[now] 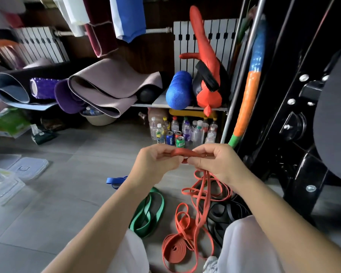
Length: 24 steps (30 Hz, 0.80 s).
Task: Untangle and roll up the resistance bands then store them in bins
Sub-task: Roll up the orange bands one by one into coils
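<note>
While its tail dangles floorward, both hands [155,161] [215,162] pinch the red band [187,153].

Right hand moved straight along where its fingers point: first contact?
Probably the left hand: the right hand points leftward at it, both pinching the same red resistance band, nearly touching. Depth unconfirmed from one view.
</note>
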Available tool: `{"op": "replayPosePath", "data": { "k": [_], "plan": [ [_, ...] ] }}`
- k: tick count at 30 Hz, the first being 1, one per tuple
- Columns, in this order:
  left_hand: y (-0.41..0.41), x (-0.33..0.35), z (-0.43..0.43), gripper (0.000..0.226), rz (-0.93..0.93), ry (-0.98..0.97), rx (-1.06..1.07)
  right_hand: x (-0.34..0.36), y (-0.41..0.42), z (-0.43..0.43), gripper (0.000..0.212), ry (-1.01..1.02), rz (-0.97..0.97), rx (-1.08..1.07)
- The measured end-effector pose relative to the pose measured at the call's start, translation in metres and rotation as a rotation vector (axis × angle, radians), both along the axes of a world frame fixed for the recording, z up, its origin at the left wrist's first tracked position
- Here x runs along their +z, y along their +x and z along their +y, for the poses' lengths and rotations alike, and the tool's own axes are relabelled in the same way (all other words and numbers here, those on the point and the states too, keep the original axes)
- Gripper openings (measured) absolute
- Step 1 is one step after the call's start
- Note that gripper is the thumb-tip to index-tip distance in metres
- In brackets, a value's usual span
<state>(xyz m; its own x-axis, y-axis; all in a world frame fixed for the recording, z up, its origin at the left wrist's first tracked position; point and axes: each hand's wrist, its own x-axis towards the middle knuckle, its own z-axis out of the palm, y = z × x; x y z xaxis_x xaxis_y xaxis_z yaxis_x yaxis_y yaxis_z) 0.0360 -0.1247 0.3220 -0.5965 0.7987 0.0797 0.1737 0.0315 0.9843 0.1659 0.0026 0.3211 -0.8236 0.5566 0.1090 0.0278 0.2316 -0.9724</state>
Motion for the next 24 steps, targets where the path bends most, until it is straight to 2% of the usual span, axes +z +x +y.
{"op": "replayPosePath", "data": {
  "k": [4,6,9,13,19,20,21,24],
  "plan": [
    [0.002,-0.008,-0.001,0.015,-0.348,0.126,-0.111,-0.007,0.0,-0.01,0.02,-0.177,0.08,-0.032],
    [-0.001,-0.011,-0.004,0.019,-0.52,0.172,-0.141,-0.006,-0.004,-0.01,0.022,-0.228,0.122,-0.037],
    [-0.002,-0.012,-0.005,0.026,-0.538,0.188,-0.172,-0.003,-0.005,-0.005,0.026,-0.285,0.155,-0.017],
    [-0.004,-0.013,-0.002,0.027,-0.519,0.237,-0.105,-0.004,-0.006,-0.002,0.027,-0.229,0.1,0.001],
    [-0.005,-0.016,0.0,0.022,-0.712,0.23,-0.077,-0.013,-0.018,-0.005,0.019,-0.066,0.077,-0.003],
    [-0.004,-0.016,0.0,0.017,-0.679,0.187,-0.072,-0.014,-0.018,-0.004,0.022,-0.042,0.065,-0.004],
    [-0.004,-0.017,-0.001,0.013,-0.529,0.106,-0.05,-0.015,-0.017,-0.003,0.025,-0.004,0.043,0.0],
    [-0.005,-0.021,-0.002,0.016,0.366,-0.237,0.065,-0.019,-0.015,0.001,0.022,0.254,-0.12,0.01]
  ]
}}
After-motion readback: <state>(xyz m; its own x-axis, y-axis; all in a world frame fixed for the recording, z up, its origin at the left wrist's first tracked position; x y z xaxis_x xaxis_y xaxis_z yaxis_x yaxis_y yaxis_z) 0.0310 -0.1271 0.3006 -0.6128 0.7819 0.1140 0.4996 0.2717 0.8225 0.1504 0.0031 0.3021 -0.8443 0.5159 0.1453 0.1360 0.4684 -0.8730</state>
